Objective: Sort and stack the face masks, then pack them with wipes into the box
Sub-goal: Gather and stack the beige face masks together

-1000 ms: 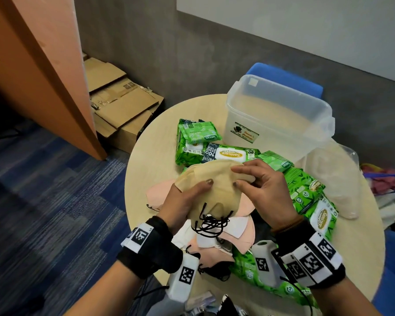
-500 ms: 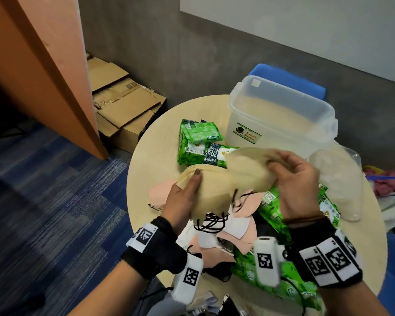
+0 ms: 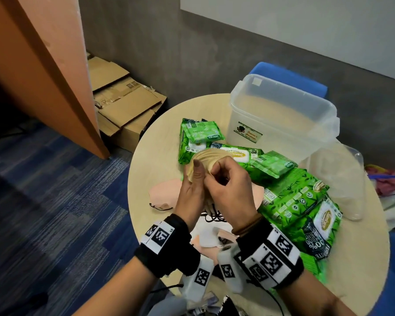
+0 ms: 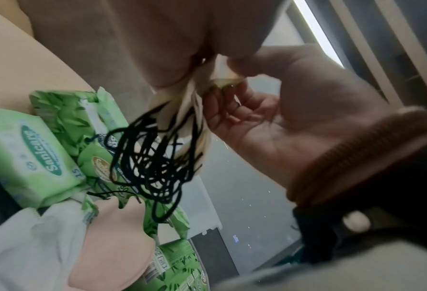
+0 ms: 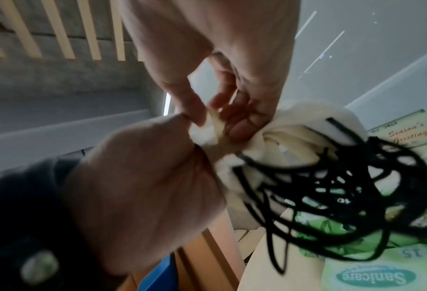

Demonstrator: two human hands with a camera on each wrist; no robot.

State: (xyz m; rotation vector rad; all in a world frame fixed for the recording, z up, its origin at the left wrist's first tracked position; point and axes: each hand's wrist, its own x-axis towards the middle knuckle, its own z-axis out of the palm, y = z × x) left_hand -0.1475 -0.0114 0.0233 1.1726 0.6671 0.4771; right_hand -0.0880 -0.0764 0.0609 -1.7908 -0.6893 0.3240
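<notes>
A stack of beige face masks point(image 3: 207, 158) is held above the round table, its black ear loops point(image 3: 212, 217) hanging down in a tangle. My left hand point(image 3: 193, 179) grips the stack, thumb across its near face. My right hand point(image 3: 217, 176) pinches the stack's right edge, and the two hands touch. The left wrist view shows the mask edges point(image 4: 197, 102) between the right hand's fingers point(image 4: 222, 102), with the loops point(image 4: 152, 157) below. In the right wrist view the bunched masks point(image 5: 294, 141) sit between both hands. Pink masks point(image 3: 167, 192) lie on the table under my hands.
An open translucent box point(image 3: 271, 131) stands at the table's far side, its lid point(image 3: 338, 179) to the right. Green wipes packs point(image 3: 292, 197) lie right of my hands, and others point(image 3: 201, 133) lie beyond them. A blue chair point(image 3: 287, 76) is behind the box, with cardboard point(image 3: 126, 103) on the floor at left.
Half a second ago my right hand held one beige mask out to the right. It has come back to the stack, and both hands now hold it together.
</notes>
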